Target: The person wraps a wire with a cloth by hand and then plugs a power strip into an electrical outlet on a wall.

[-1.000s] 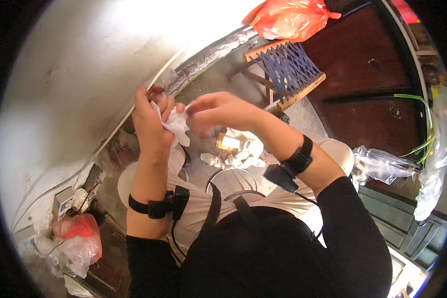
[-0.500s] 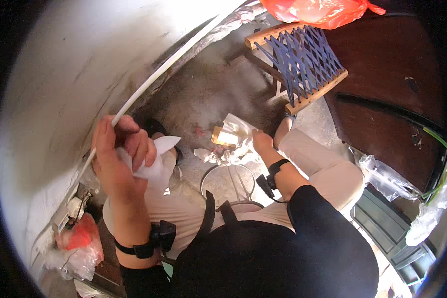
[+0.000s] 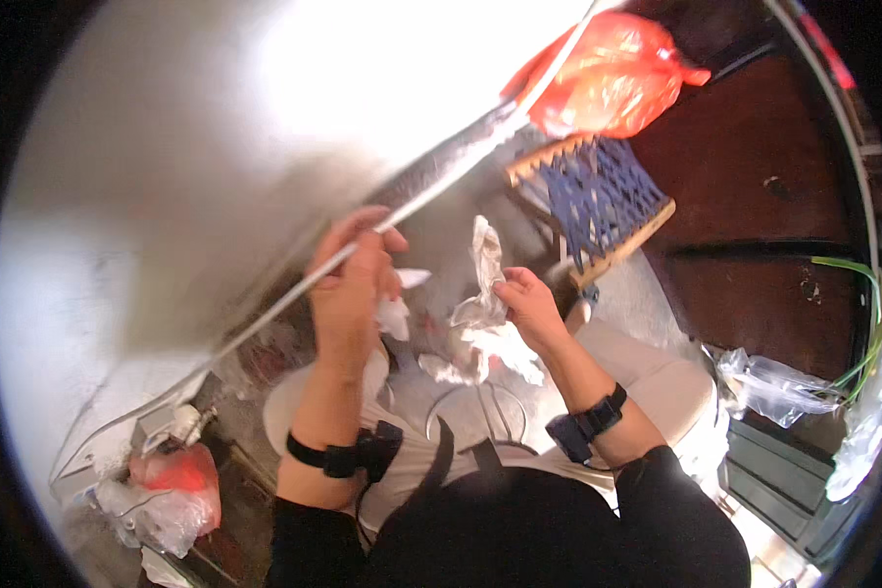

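Observation:
Curled around a white tissue (image 3: 392,316), my left hand (image 3: 355,274) is at the thin white pipe (image 3: 443,181) along the wall; whether it touches the pipe I cannot tell. To its right, my right hand (image 3: 529,309) pinches a crumpled off-white sheet (image 3: 485,257), held upright. Below that sheet lies a heap of pale crumpled scraps (image 3: 500,358) above a metal ring (image 3: 475,416) between my legs.
An orange plastic bag (image 3: 612,73) sits behind a folding stool with blue strapping (image 3: 598,201). Dark red wooden panels (image 3: 764,157) stand at right, with green stalks (image 3: 853,274) and clear bags (image 3: 774,382). A pink bag (image 3: 176,490) lies lower left.
My right hand left my left hand, went down to the heap and now raises the crumpled sheet upright. My left hand moved down-left, then back up along the pipe, still holding the tissue.

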`<state>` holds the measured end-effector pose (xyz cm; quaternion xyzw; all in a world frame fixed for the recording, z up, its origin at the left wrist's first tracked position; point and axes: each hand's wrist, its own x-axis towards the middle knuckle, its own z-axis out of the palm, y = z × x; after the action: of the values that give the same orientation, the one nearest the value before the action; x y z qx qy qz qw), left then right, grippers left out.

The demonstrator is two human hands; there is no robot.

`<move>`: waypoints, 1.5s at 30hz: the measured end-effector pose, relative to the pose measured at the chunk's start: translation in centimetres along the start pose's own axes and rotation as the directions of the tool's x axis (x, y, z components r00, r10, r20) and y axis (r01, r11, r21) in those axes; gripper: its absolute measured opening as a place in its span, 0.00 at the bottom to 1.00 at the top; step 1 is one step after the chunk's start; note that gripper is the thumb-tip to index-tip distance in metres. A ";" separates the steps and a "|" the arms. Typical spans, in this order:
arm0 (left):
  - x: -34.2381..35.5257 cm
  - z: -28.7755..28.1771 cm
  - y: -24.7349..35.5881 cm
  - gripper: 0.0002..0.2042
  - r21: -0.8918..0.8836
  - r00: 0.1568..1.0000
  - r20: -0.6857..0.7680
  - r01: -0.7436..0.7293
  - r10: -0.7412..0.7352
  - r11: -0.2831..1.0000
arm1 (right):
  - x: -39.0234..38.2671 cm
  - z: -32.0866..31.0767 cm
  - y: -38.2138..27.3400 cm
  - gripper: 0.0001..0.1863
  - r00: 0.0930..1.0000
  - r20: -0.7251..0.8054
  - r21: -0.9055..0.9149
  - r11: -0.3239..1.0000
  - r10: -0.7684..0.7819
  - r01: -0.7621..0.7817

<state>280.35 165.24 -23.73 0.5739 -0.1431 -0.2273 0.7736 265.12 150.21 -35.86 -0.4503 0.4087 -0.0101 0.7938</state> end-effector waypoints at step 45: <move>-5.1 1.3 1.4 0.14 0.230 0.878 0.388 -0.385 0.279 0.894 | 8.3 6.3 -21.2 0.15 0.364 -0.351 -0.645 0.504 -0.863 0.574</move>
<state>275.63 167.11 -21.76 0.6020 -0.4066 -0.1623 0.6677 282.25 138.86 -24.19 -0.7086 0.3951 -0.4316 0.3943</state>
